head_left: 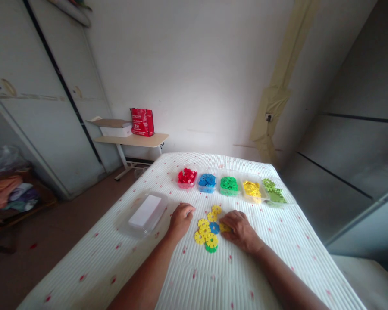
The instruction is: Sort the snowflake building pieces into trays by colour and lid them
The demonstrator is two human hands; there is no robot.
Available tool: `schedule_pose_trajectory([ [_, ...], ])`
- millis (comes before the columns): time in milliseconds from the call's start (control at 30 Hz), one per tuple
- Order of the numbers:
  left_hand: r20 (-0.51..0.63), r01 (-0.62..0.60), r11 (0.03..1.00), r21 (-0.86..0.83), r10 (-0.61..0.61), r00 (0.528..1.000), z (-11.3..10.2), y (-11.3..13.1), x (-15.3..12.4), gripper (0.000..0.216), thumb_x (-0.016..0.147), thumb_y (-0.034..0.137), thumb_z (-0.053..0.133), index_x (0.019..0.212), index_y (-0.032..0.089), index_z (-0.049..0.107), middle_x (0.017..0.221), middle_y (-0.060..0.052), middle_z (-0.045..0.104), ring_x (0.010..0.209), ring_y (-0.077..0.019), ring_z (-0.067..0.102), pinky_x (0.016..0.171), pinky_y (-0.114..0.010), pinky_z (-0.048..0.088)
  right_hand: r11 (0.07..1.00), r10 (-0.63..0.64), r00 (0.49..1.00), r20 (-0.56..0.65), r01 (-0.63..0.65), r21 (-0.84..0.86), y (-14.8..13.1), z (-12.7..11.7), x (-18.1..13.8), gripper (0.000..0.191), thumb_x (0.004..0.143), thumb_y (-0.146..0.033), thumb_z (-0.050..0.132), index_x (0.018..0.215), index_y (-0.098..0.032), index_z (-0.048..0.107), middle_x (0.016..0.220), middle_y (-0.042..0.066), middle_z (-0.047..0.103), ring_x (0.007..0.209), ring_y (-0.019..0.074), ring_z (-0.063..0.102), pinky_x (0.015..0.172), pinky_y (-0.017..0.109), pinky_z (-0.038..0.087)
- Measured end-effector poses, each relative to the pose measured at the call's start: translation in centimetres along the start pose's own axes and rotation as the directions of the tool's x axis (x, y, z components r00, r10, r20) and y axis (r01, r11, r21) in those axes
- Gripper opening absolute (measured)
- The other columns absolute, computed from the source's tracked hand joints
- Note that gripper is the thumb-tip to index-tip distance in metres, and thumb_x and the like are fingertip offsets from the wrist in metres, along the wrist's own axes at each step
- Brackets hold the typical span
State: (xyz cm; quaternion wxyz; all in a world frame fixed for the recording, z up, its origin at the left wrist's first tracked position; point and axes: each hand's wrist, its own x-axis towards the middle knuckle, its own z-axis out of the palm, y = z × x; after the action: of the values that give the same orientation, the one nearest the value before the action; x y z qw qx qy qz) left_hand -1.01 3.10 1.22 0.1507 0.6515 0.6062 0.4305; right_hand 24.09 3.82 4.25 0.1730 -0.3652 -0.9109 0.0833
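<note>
Left hand [181, 218], right hand [242, 231], discs [207, 231] between

Our hands are apart, the discs near both. We count one blue, one green and about six yellow, overlapping. Another yellow disc [225, 227] is partly hidden under the right hand; we cannot tell whether it is gripped, or whether the left hand holds anything. Five tubs [207, 189] stand beyond

Plain room in soft, uneven light
The white wall [194, 73] is brightest near its middle and dims toward the corners; beige tape [276, 97] runs down it around a socket [269, 117]. At left, tall grey-white doors [29, 56] meet a brownish floor [80, 206] — nearby, a small side table [158, 139] bears a red bag [142, 122]. At right, grey panels [338, 159] with dark seams stand in shadow.
</note>
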Motion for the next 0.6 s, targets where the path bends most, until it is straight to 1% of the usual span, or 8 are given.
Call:
schedule_pose_trajectory([
  [100,-0.017,-0.031,0.999,0.006,0.032,0.999,0.2,-0.3,0.0,0.025,0.068,0.0,0.046,0.075,0.017,0.064,0.084,-0.003,0.065,0.086,-0.0143,0.059,0.082,-0.028,0.047,0.999,0.008,1.0,-0.003,-0.008,-0.034,0.1,-0.3,0.3,0.033,0.077,-0.035,0.058,0.107,-0.022,0.062,0.096,0.008,0.062,0.095,0.0227,0.052,0.09,0.042,0.033],
  [233,-0.028,-0.034,0.999,0.014,0.034,0.999,0.3,-0.4,0.0,0.025,0.068,0.0,0.047,0.075,0.017,0.064,0.084,-0.003,0.064,0.086,-0.0143,0.058,0.083,-0.029,0.046,0.994,0.032,0.997,-0.073,-0.039,-0.105,0.8,-1.2,1.4,0.032,0.08,-0.035,0.055,0.109,-0.022,0.061,0.104,0.009,0.062,0.099,0.024,0.052,0.098,0.049,0.023],
  [333,-0.028,-0.034,0.999,0.009,0.034,0.999,0.3,-0.3,-0.1,0.026,0.068,0.0,0.046,0.076,0.018,0.064,0.084,-0.002,0.064,0.086,-0.014,0.058,0.083,-0.029,0.046,0.991,0.024,0.998,-0.063,-0.032,-0.131,1.2,-1.7,3.2,0.032,0.082,-0.03,0.053,0.112,-0.023,0.06,0.111,0.01,0.06,0.104,0.0243,0.051,0.097,0.049,0.025],
  [400,-0.03,-0.033,0.999,0.007,0.034,0.999,0.2,-0.2,-0.1,0.026,0.069,0.001,0.046,0.076,0.018,0.064,0.084,-0.002,0.065,0.086,-0.014,0.058,0.084,-0.029,0.046,0.992,0.012,1.0,-0.008,-0.013,-0.122,1.3,-1.7,4.5,0.034,0.081,-0.028,0.053,0.114,-0.023,0.059,0.113,0.009,0.06,0.105,0.0241,0.051,0.093,0.045,0.031],
  [467,-0.031,-0.032,0.999,0.006,0.032,0.999,0.2,-0.3,-0.1,0.025,0.069,0.001,0.046,0.076,0.018,0.064,0.084,-0.002,0.065,0.086,-0.0141,0.058,0.084,-0.029,0.046,0.994,0.02,0.996,0.084,-0.011,-0.106,1.3,-1.5,5.8,0.037,0.078,-0.024,0.055,0.115,-0.023,0.059,0.113,0.008,0.061,0.104,0.024,0.052,0.087,0.04,0.037],
  [533,-0.029,-0.031,1.0,0.005,0.031,0.999,0.2,-0.4,0.0,0.025,0.07,0.001,0.047,0.076,0.018,0.064,0.084,-0.002,0.065,0.086,-0.0141,0.058,0.084,-0.029,0.046,0.996,0.036,0.983,0.181,-0.02,-0.089,1.3,-1.1,6.7,0.04,0.073,-0.018,0.056,0.113,-0.023,0.06,0.112,0.007,0.061,0.102,0.023,0.053,0.084,0.035,0.04],
  [600,-0.026,-0.035,0.999,0.007,0.036,0.999,0.3,-0.6,0.0,0.025,0.07,0.001,0.047,0.077,0.018,0.064,0.084,-0.002,0.065,0.086,-0.014,0.058,0.084,-0.029,0.046,0.996,0.051,0.968,0.246,-0.031,-0.085,1.4,-0.6,7.4,0.041,0.07,-0.015,0.058,0.11,-0.024,0.062,0.11,0.006,0.061,0.098,0.0211,0.055,0.083,0.032,0.041],
])
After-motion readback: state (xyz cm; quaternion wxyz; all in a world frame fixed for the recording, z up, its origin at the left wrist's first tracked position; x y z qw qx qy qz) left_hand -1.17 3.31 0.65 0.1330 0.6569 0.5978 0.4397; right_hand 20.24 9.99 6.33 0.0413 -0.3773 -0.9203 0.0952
